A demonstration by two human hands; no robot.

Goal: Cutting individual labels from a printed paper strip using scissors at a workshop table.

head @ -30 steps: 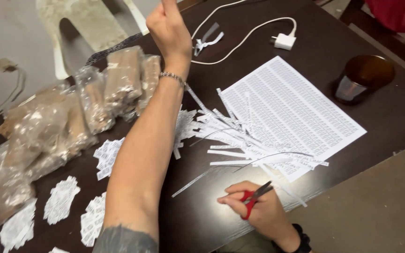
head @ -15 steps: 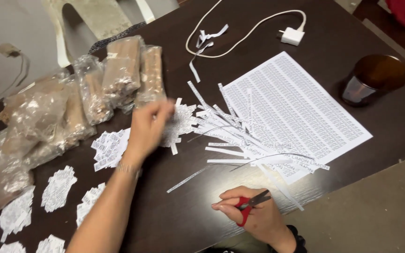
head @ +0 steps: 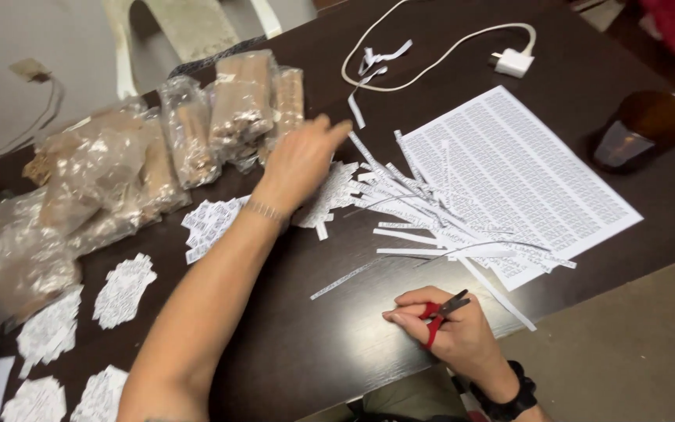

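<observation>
One printed sheet (head: 517, 176), one tangle of cut strips (head: 431, 215) and several piles of slips (head: 123, 289) lie on the dark worktop (head: 314, 344). The left hand (head: 302, 160), fingers spread and holding nothing, hovers at the strips' left edge. The right hand (head: 443, 328), well below the strips, grips one pair of red scissors (head: 441, 312).

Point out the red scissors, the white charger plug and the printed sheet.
red scissors (head: 441, 312), head view, on the red handle in the right hand.
white charger plug (head: 514, 62), head view, on its body.
printed sheet (head: 533, 176), head view, on its bare middle.
</observation>
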